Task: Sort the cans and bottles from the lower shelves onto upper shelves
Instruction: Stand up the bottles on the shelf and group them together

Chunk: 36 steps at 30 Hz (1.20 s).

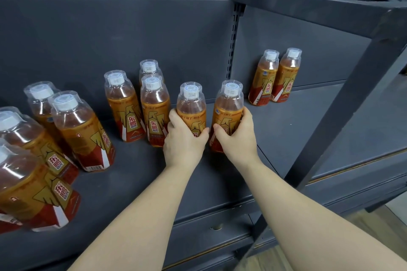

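Both hands wrapped on upright bottles mid-shelf: L hand [184, 138] grips one bottle [191, 105], R hand [236, 136] grips its neighbour [229, 105] at 3 o'clock, caps toward 12, lift looks straight up.

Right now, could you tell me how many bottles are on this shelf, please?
11 bottles: four at the left, three in the middle, one in the left hand, one in the right hand, two at the right rear. Another may be cut off bottom left.
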Available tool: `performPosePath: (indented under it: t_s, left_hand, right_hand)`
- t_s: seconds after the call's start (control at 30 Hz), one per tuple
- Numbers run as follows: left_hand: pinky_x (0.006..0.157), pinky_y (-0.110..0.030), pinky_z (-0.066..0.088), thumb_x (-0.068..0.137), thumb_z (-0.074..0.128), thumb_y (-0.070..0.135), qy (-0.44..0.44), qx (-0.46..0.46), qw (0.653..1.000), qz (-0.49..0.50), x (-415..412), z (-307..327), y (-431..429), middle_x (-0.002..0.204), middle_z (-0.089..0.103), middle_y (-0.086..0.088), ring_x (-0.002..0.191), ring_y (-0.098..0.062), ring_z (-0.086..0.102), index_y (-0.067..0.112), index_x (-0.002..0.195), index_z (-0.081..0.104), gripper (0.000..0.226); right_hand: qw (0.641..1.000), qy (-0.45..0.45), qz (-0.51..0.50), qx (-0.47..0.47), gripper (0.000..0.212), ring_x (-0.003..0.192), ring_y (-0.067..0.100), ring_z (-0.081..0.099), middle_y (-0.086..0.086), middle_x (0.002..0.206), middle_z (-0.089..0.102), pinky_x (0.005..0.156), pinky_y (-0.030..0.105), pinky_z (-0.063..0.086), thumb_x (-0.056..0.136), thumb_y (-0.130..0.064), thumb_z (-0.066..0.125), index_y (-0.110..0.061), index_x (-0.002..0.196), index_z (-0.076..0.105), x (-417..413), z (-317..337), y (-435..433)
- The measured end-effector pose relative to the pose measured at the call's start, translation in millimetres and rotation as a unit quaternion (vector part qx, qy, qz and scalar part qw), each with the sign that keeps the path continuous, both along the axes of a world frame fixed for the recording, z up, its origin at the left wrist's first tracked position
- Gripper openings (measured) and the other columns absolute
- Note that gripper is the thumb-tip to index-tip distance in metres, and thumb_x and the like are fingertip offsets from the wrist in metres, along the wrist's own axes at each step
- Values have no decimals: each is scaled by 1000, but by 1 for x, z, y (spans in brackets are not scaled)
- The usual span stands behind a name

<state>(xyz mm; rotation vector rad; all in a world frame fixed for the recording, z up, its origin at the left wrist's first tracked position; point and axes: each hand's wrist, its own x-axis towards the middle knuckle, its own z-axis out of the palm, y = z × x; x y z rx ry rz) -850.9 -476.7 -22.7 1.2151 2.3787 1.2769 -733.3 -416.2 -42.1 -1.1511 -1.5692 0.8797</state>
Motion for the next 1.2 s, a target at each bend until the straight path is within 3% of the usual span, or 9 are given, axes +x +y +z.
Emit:
performPosePath:
  t_s: [0.13,0.23,0.33,0.43,0.53,0.83,1.0,1.13,1.2]
  left_hand:
    - [86,-45,50,82,74,51,1,-3,1000,3,0,0,1,130,53,-13,113,-35,59,17,147,19,92]
    - [87,-46,50,81,75,52,5,-12,1000,2,0,1,1,133,52,-13,114,-36,59,17,147,17,94]
    - [89,-47,49,80,76,52,9,-16,1000,3,-1,0,2,135,51,-13,118,-36,57,16,148,17,97]
    - [90,-48,50,80,77,52,11,-20,1000,4,-1,-1,3,137,50,-12,119,-35,56,17,148,16,98]
    - [90,-47,50,81,76,51,9,-21,1000,1,-1,-1,3,138,49,-12,120,-35,56,17,149,16,96]
    - [90,-49,50,82,77,49,-1,-5,1000,12,8,4,-24,138,51,-13,119,-38,57,17,146,20,92]
    - [93,-51,51,84,74,48,3,-12,1000,26,32,6,-58,141,49,-13,121,-39,56,18,148,15,92]
    - [91,-48,51,84,74,46,1,-7,999,39,62,5,-93,134,52,-13,117,-38,57,17,150,15,93]
    - [91,-49,53,83,75,48,-7,1,999,51,80,5,-113,132,53,-12,116,-35,58,18,148,19,91]
  right_hand:
    - [998,-44,-51,-6,83,122,15,49,-8,127,49,95,40,52,69,-52,82,-34,135,35,-11,2,0]
    - [996,-58,-68,-3,80,117,16,52,-5,123,49,93,41,53,71,-49,83,-28,134,38,-11,1,2]
    - [998,-38,-48,2,62,103,4,55,-13,115,54,87,29,54,77,-39,82,-38,122,39,-7,2,3]
    - [999,-33,-30,-7,65,100,2,55,-15,117,54,78,15,43,80,-36,80,-34,131,40,-5,4,1]
    - [999,-31,-21,-14,62,98,2,55,-13,116,55,75,12,41,80,-34,80,-34,128,40,-4,7,-1]
    - [998,-49,-4,-29,60,94,3,55,-15,113,54,80,23,46,79,-38,80,-39,120,37,12,11,-32]
    - [998,-46,34,-9,58,99,2,54,-17,110,55,78,16,43,80,-36,80,-35,121,40,34,12,-65]
    - [997,-42,57,-5,58,102,5,59,-13,113,59,85,28,51,77,-40,81,-35,119,41,58,11,-95]
    - [997,-39,71,-10,58,97,0,58,-15,110,59,79,22,49,78,-40,81,-36,119,41,77,13,-113]
